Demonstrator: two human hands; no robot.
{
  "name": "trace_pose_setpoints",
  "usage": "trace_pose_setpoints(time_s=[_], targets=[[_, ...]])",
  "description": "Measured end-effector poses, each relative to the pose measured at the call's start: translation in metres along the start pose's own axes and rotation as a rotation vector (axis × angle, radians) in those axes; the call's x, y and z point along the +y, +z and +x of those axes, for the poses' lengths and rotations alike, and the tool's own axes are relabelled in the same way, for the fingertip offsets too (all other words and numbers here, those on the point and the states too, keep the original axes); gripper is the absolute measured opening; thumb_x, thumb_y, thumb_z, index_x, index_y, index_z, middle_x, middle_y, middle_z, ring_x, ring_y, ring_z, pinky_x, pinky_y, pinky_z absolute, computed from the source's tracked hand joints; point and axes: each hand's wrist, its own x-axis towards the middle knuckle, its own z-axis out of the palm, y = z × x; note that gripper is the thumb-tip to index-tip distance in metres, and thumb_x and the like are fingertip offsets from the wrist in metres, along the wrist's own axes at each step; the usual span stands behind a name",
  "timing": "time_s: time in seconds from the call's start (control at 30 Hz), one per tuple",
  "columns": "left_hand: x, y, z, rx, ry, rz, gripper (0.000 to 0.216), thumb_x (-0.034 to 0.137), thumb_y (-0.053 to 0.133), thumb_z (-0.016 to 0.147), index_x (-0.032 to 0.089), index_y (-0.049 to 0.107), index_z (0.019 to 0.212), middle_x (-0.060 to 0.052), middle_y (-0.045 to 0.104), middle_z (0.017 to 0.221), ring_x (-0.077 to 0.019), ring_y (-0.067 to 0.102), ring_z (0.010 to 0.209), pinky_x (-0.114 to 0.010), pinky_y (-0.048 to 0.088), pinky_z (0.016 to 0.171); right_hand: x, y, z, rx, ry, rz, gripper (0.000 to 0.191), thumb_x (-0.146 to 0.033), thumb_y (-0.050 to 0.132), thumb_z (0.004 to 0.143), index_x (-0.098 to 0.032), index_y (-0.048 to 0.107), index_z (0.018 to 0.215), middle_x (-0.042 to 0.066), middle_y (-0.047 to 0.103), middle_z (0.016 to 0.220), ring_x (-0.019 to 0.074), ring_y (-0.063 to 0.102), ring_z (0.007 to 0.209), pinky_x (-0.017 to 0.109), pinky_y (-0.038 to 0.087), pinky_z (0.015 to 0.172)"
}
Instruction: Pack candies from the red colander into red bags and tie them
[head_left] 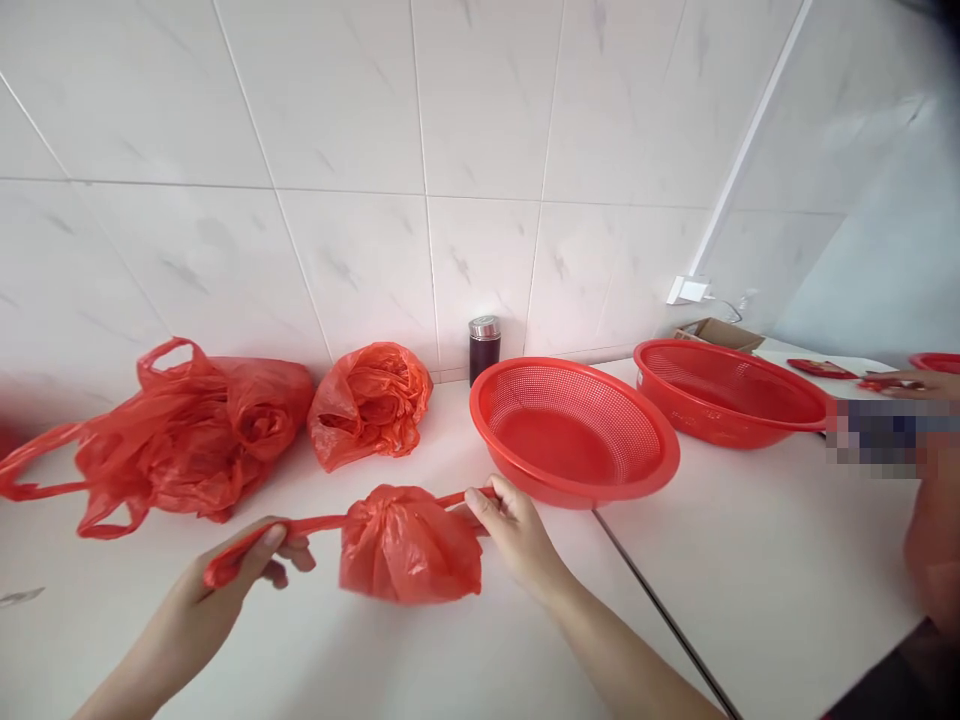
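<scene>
A red plastic bag (pixel 410 552), bulging and gathered at its top, hangs between my two hands just over the white table. My left hand (pixel 244 567) is closed on one of its twisted handles, pulled out to the left. On the other side my right hand (pixel 517 530) pinches the opposite handle, close to the bag's body. Whatever is inside the bag cannot be made out. Behind my right hand stands a red plastic colander (pixel 574 435) with nothing in it. Beyond the bag lies a crumpled red plastic bag bundle (pixel 371 405).
A larger heap of red plastic bags (pixel 195 430) lies at the left. Against the tiled wall stand a dark thermos (pixel 484 350) and a cardboard box (pixel 720 333). A second red basin (pixel 731 425) sits at the right, near another person's hand (pixel 919 385). A seam (pixel 660 605) crosses the table.
</scene>
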Motion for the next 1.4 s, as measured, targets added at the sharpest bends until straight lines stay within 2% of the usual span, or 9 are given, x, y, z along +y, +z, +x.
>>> trace_pose_setpoints(time_s=[0.1,0.27,0.37,0.47,0.57,0.7,1.03,1.2,1.4], targets=[[0.011,0.014,-0.001,0.015,0.018,-0.055,0.048,0.064,0.043,0.089,0.027,0.071,0.103,-0.007,0.074,0.107,-0.0305,0.066,0.105,-0.047,0.05,0.097,0.0,0.003,0.004,0.057,-0.039,-0.127,0.038,-0.057,0.055,0.088,-0.024,0.039,0.079,0.003,0.066,0.084,0.0189,0.065,0.08,0.033,0.049,0.074],[0.028,0.055,0.025,-0.018,0.34,-0.092,0.046,0.054,0.04,0.095,0.026,0.065,0.121,-0.008,0.057,0.141,-0.0273,0.048,0.134,-0.042,0.043,0.109,0.006,0.035,0.014,0.081,0.005,-0.532,0.054,-0.055,0.076,0.068,-0.026,0.037,0.093,0.003,0.065,0.098,0.0254,0.064,0.088,0.037,0.047,0.074],[0.02,0.073,0.044,-0.022,0.435,0.007,0.047,0.052,0.04,0.095,0.024,0.065,0.122,-0.009,0.058,0.139,-0.0269,0.053,0.129,-0.04,0.044,0.107,0.02,0.046,0.021,0.09,0.013,-0.602,0.04,-0.034,0.07,0.075,-0.027,0.034,0.092,0.001,0.064,0.094,0.0246,0.064,0.085,0.037,0.046,0.073],[0.011,0.077,0.053,-0.091,0.372,0.062,0.05,0.054,0.039,0.095,0.027,0.059,0.131,-0.006,0.065,0.132,-0.0248,0.062,0.117,-0.035,0.049,0.1,0.032,0.043,0.025,0.067,-0.005,-0.476,0.027,-0.02,0.058,0.079,-0.027,0.034,0.09,-0.003,0.061,0.087,0.0187,0.063,0.076,0.031,0.047,0.068],[0.008,0.071,0.05,-0.153,0.23,0.1,0.047,0.053,0.037,0.095,0.033,0.057,0.133,0.001,0.068,0.128,-0.0227,0.065,0.114,-0.032,0.05,0.098,0.036,0.034,0.028,0.012,-0.06,-0.385,0.022,-0.021,0.055,0.081,-0.026,0.035,0.088,-0.004,0.059,0.082,0.0164,0.062,0.075,0.028,0.047,0.067],[0.008,0.069,0.05,-0.146,0.118,0.214,0.046,0.045,0.034,0.094,0.034,0.06,0.13,0.004,0.067,0.13,-0.0227,0.064,0.116,-0.032,0.049,0.097,0.042,0.026,0.039,-0.032,-0.101,-0.495,0.02,-0.021,0.053,0.084,-0.026,0.033,0.087,-0.004,0.058,0.081,0.0162,0.061,0.074,0.028,0.047,0.065],[-0.008,0.093,0.082,-0.179,0.15,0.541,0.048,0.031,0.037,0.09,0.038,0.061,0.131,-0.001,0.077,0.107,-0.0252,0.069,0.085,-0.03,0.044,0.068,0.072,0.013,0.06,-0.026,-0.096,-0.86,0.014,-0.016,0.048,0.087,-0.025,0.039,0.093,0.001,0.066,0.09,0.0196,0.062,0.074,0.028,0.039,0.062],[-0.013,0.1,0.081,-0.163,0.184,0.573,0.054,0.02,0.044,0.083,0.037,0.062,0.13,-0.001,0.076,0.103,-0.0221,0.066,0.081,-0.029,0.039,0.066,0.073,0.012,0.06,-0.031,-0.108,-1.013,0.01,-0.015,0.049,0.089,-0.022,0.045,0.095,0.006,0.067,0.092,0.0223,0.061,0.08,0.03,0.037,0.066],[-0.016,0.102,0.082,-0.153,0.169,0.499,0.052,0.018,0.049,0.079,0.038,0.068,0.123,-0.001,0.076,0.104,-0.0263,0.066,0.088,-0.032,0.038,0.07,0.076,0.012,0.064,-0.038,-0.114,-1.101,0.01,-0.015,0.05,0.09,-0.021,0.048,0.099,0.007,0.067,0.093,0.023,0.06,0.083,0.03,0.036,0.066]])
